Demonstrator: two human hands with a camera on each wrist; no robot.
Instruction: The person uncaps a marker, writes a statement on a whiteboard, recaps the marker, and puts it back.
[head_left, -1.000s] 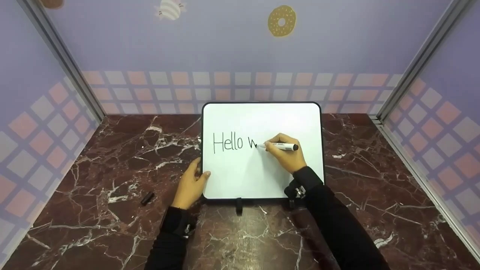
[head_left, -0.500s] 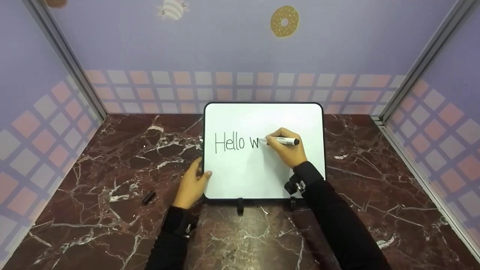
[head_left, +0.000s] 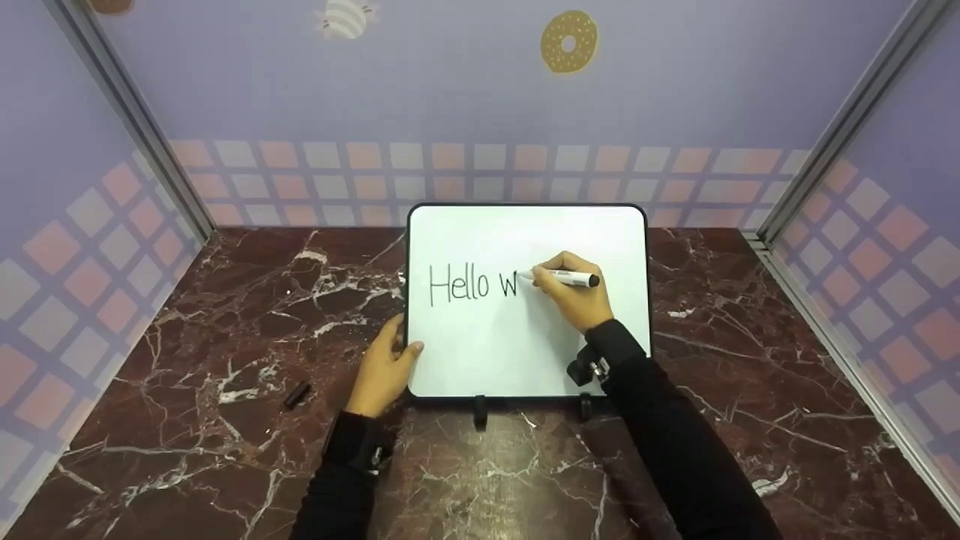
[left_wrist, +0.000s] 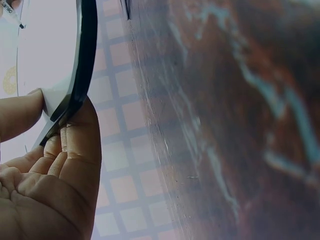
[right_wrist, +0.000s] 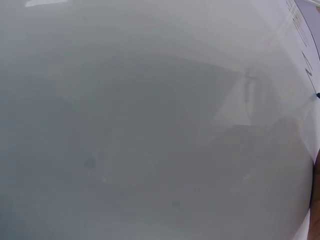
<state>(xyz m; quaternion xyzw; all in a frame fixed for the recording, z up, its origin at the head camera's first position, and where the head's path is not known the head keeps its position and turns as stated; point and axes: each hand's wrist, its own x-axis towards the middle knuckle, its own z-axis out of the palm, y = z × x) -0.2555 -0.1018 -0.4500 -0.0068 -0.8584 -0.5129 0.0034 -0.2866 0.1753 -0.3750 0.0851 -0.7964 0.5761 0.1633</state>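
Note:
A black-framed whiteboard (head_left: pixel 480 352) leans upright on small black feet, with "Hello w" written on it in thin black strokes. My right hand (head_left: pixel 577 296) pinches a white marker (head_left: pixel 571 278) with a black end, its tip at the top of the last stroke of the "w". My left hand (head_left: pixel 382 371) grips the board's left edge; in the left wrist view the thumb (left_wrist: pixel 22 114) lies on the front and the fingers curl behind the frame (left_wrist: pixel 86 55). The right wrist view is mostly board surface (right_wrist: pixel 150 125), with a sliver of hand at its right edge.
A black marker cap (head_left: pixel 297 395) lies on the dark red marble table (head_left: pixel 225 322), left of my left hand. Purple walls (head_left: pixel 450 90) with a checked band stand behind and on both sides. Two black feet, one of them a stand foot (head_left: pixel 481 412), jut forward under the board.
The marker has drawn the last upstroke of the "w", and my right hand has moved up with it. My left hand keeps its grip on the board's edge.

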